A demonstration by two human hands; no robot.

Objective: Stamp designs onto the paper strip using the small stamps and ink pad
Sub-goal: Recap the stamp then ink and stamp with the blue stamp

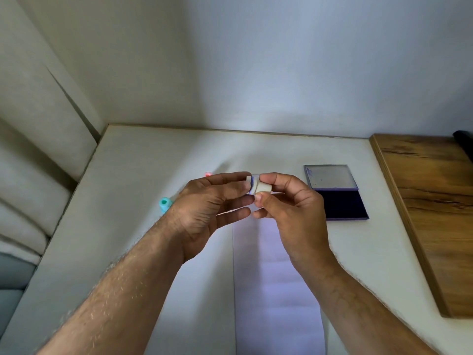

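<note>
Our right fingers [275, 179] and thumb curl round a small white stamp [259, 187], a short cylinder lying on its side with a blue-inked ring at its left end. The fingertips of our left hand [204, 203] pinch that inked end, where a thin white cap or face sits; we cannot tell whether it is attached. Our right hand [291, 213] holds the barrel, and both hands are raised above the far end of the paper strip [276, 290].

The strip is pale, long and unmarked where visible, running from the middle of the white worktop [143, 160] to its near edge. Right of our hands, the ink pad [337, 201] lies open, dark blue pad nearer us, lid folded back toward the far edge. A teal stamp [164, 204] stands left of our left wrist, and a pink stamp [207, 174] peeks out beyond our left fingers. A wooden board [430, 201] lies along the right edge.
</note>
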